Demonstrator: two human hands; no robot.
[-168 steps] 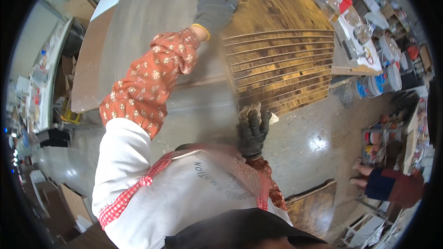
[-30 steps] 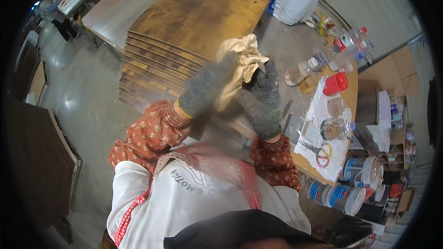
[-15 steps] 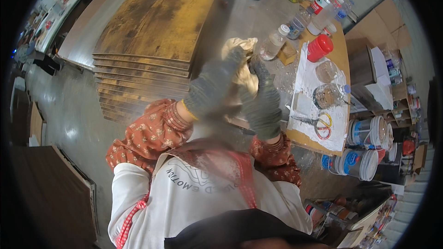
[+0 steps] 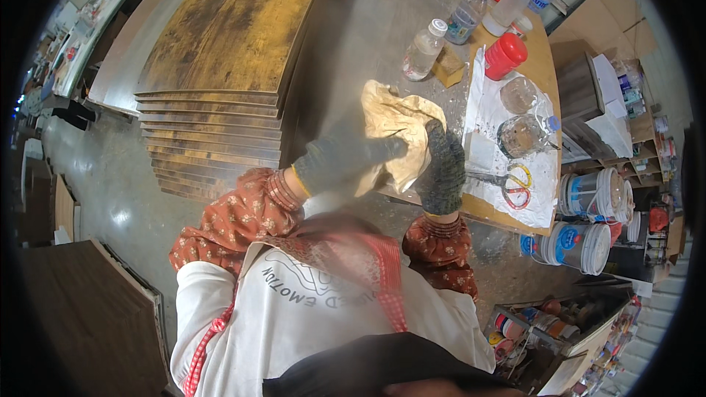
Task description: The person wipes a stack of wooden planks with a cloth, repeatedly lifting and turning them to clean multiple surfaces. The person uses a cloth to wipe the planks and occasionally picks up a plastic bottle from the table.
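Observation:
A crumpled cream cloth (image 4: 397,121) is held up between my hands, in front of my chest at the near edge of the worktable. My left hand (image 4: 342,162), in a dark grey knitted glove, grips the cloth's left side, its outline smeared by motion. My right hand (image 4: 443,169), gloved alike, is closed on the right side of the cloth, with its fingertips bent over the edge. To the left of my hands lies a stack of brown-yellow wood-grain boards (image 4: 220,37), apart from them.
Right of my hands, scissors (image 4: 515,185) with red and yellow handles lie on white paper (image 4: 482,121). Past them stand a red jar (image 4: 505,56), a white-capped bottle (image 4: 424,51) and several other plastic bottles. Paint buckets (image 4: 577,246) stand beyond the table's right edge.
The cloth, bunched up before, is spread wider and has come nearer to me. My right hand has shifted slightly right, and the view has turned a little.

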